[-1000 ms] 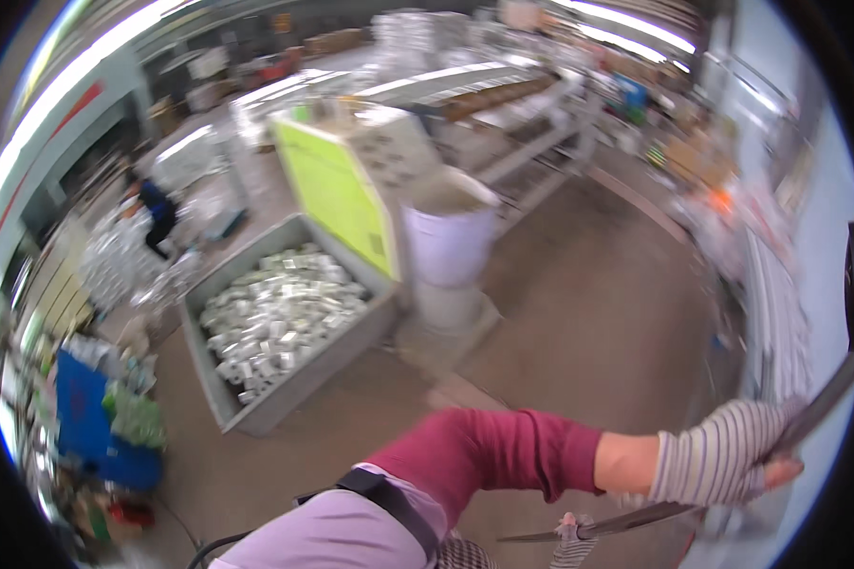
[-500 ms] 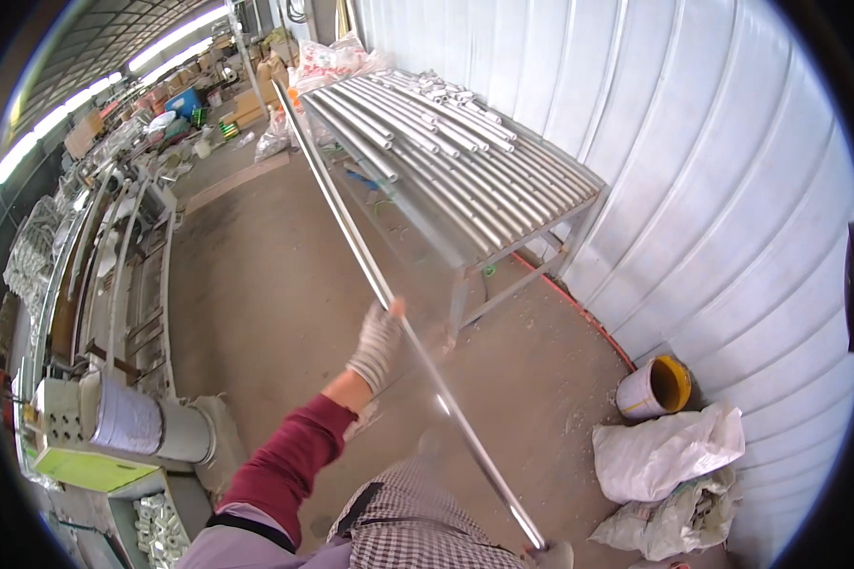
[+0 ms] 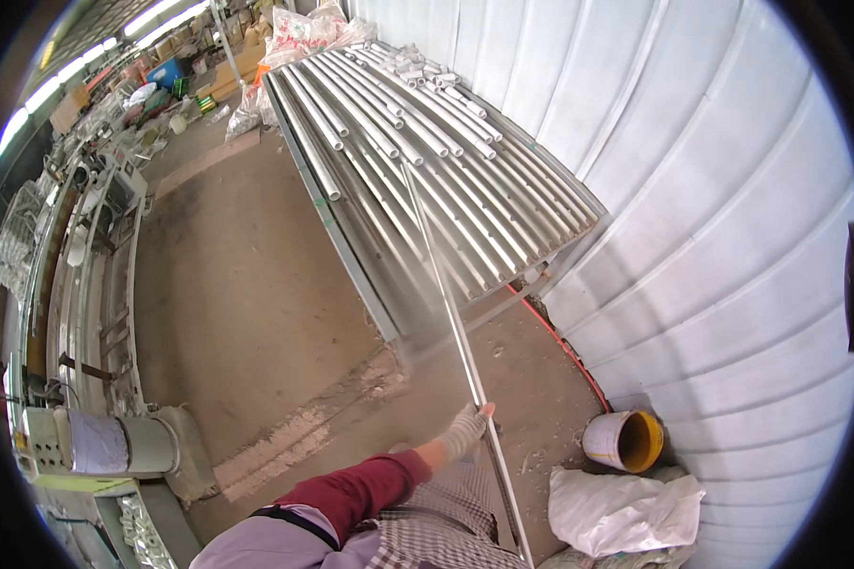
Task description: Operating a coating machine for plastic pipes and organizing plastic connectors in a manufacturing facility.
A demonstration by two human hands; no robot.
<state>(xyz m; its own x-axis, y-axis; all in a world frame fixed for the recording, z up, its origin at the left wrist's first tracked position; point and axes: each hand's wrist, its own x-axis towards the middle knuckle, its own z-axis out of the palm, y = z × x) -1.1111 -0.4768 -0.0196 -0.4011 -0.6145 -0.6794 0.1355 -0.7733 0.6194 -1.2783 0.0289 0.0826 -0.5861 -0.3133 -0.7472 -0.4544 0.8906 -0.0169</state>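
Pale blue-white ribbed wall (image 3: 693, 190) on our right, brown floor (image 3: 247, 237) on our left, grey metal-framed table with a slatted top (image 3: 353, 258) ahead. Near side of the table: red hose (image 3: 574, 360) along the wall base, white bucket with a yellow inside (image 3: 624, 441), white plastic-looking sack (image 3: 626, 512).

We've got our left hand in a pale knit glove (image 3: 465, 431), bare thumb tip showing, fingers closed around a long, thin, silver metal bar (image 3: 459, 332). Grip sits well toward our body end; most of the visible length lies forward of the fingers.

Key relation: bar's long axis runs from beside our checked apron (image 3: 436, 507), out past the hand, up and slightly left over the table's near edge. Far end sits by the open ends of the silver-white round tubes (image 3: 311, 142). Axis looks skewed to the slats below it, but the lens bends edges. Can't tell whether that end touches the table.

Left is the nearer hand; our right is out of view, fingers unknown.
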